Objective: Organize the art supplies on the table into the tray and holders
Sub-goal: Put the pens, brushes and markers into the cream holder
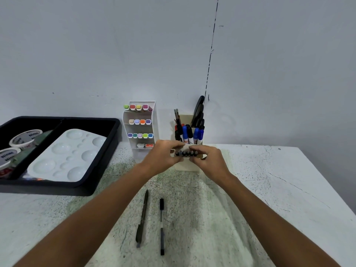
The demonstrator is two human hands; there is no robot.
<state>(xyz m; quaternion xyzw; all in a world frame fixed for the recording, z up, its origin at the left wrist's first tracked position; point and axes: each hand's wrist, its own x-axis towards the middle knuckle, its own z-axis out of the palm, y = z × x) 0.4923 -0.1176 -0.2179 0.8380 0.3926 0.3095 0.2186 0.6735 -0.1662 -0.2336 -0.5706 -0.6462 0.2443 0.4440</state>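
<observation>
I see my left hand (163, 154) and right hand (209, 160) together pinch a row of dark-capped pens (185, 153) before the white holder (187, 164), hiding its front. Two pens (152, 222) lie on the counter (269, 189); the black tray (107, 149) is cut off left.

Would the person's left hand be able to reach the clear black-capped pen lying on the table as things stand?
Probably yes, but not right away: the left hand and right hand both hold a row of black-capped pens. The clear black-capped pen lies bare on the white speckled table, nothing over it.
</observation>
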